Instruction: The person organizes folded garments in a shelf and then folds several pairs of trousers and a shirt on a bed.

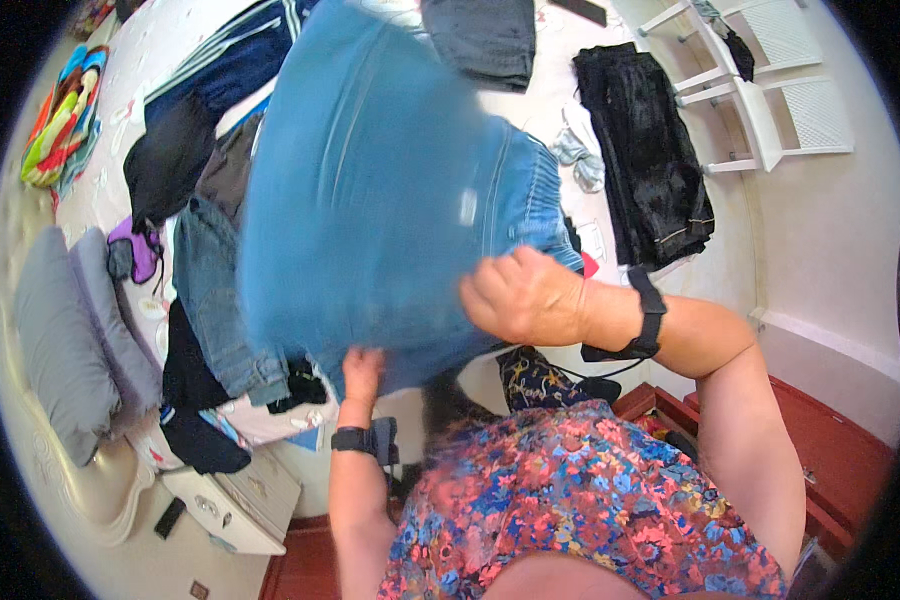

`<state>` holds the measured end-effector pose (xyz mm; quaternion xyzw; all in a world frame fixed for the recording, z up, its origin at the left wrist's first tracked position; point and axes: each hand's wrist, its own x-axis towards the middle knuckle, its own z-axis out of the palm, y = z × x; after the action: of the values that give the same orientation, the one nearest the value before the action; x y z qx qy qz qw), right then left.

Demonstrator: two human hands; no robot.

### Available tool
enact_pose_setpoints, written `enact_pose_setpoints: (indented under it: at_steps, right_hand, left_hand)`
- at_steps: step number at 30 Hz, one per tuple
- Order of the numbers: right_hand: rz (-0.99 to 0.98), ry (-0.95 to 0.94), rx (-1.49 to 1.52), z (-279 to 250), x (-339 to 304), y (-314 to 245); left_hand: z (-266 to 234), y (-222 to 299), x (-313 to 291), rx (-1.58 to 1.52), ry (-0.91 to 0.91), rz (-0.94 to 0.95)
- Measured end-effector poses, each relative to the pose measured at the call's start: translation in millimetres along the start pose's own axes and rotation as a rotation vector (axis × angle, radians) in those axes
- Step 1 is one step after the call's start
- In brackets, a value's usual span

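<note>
Blue denim [370, 190] is bunched in my right hand [525, 295], the fingers curled shut over its near right edge, beside the gathered waistband. My left hand [363, 375] is at the near left edge of the cloth; some of its fingers are hidden, so I cannot tell how firmly it grips. The hands are apart, the left one nearer to me, and the denim spreads between and beyond them, lifted above the bed and blurred over most of its surface. Each of my wrists wears a dark band.

Just left of the denim lie faded jeans [215, 290], with a purple cloth [145, 250] beside them. Farther left are two grey pillows [60, 340]. Far left, striped trousers [235, 60] lie beyond a black cloth [165, 160], and a bright many-coloured bundle [65, 120] sits at the bed's edge. Beyond the denim are grey trousers [482, 45]. To the right, pale socks [580, 150] lie beside black trousers [650, 150]. Past those, at the far right, is a white rack [750, 110]. Near left, a pale cabinet [235, 500] stands by the bed.
</note>
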<state>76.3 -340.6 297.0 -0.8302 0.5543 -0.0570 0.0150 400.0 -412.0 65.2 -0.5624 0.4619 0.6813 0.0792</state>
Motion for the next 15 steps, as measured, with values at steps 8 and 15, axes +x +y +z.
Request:
enact_pose_setpoints:
  at_steps: [8, 15]
  right_hand:
    - [0.433, -0.46, 0.411, 126.2, -90.3, -69.0]
    - [1.095, 0.221, 0.787, 136.3, -128.1, -49.3]
  left_hand:
    - [-8.7, -7.1, -38.6, -0.895, -0.038, -0.072]
    - [6.4, -4.7, -31.6, -0.606, 0.032, 0.151]
